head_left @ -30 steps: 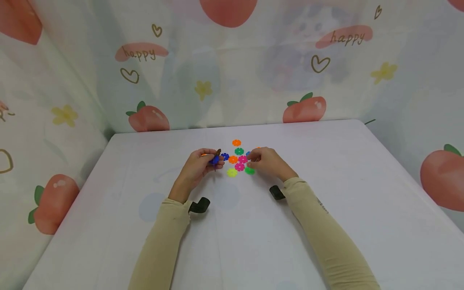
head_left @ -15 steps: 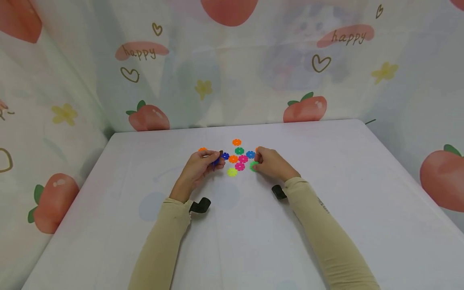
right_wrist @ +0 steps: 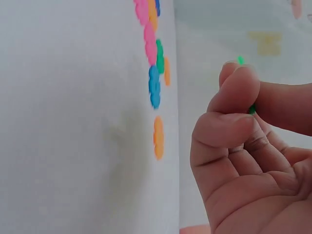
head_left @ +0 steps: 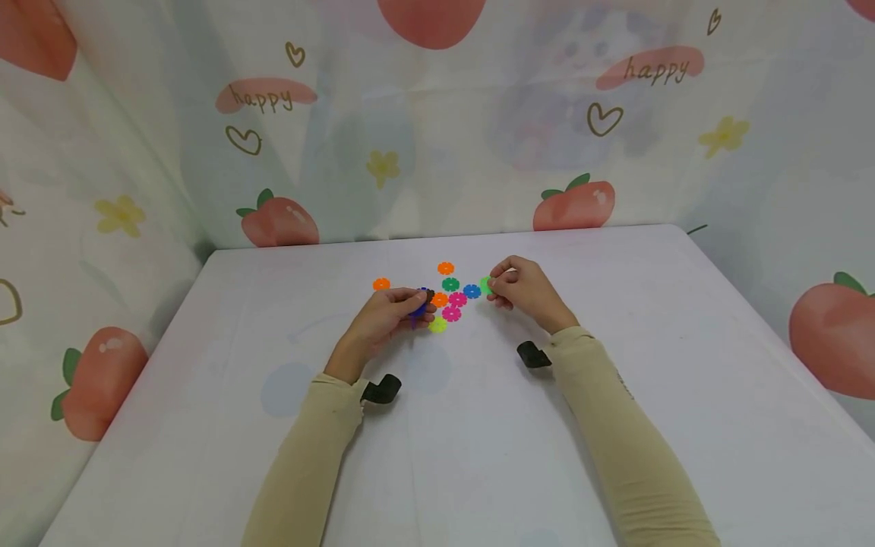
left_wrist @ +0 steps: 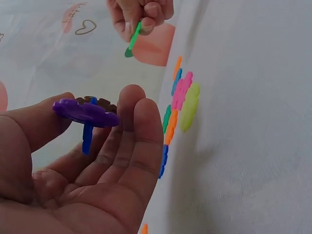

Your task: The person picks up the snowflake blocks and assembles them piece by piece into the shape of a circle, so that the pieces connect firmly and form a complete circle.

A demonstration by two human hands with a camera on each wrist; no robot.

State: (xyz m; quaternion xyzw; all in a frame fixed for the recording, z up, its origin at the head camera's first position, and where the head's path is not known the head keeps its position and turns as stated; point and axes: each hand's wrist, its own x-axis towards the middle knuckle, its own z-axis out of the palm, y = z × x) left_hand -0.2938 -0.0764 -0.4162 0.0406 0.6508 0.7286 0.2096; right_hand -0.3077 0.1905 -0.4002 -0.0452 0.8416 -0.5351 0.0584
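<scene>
My left hand (head_left: 418, 302) grips a small cluster of joined snowflake discs: a purple disc (left_wrist: 85, 111) on top, a blue one (left_wrist: 87, 138) slotted below it, a brown one (left_wrist: 101, 102) behind. My right hand (head_left: 495, 287) pinches a light green disc (head_left: 485, 286) by its edge, lifted just above the white table (head_left: 615, 425). The same green disc (left_wrist: 132, 40) shows edge-on in the left wrist view under the right hand (left_wrist: 141, 17). In the right wrist view only slivers of green disc (right_wrist: 240, 60) show between the fingertips (right_wrist: 239, 87).
Loose discs lie flat between my hands: orange (head_left: 446, 268), dark green (head_left: 450, 284), blue (head_left: 472, 291), orange (head_left: 440, 299), two pink (head_left: 456, 300), yellow (head_left: 437, 325). Another orange disc (head_left: 381, 284) lies left of the group. Patterned cloth walls stand behind and beside the table.
My right hand took the green disc off the table and carried it back and to the right. My left hand shifted slightly right with its cluster.
</scene>
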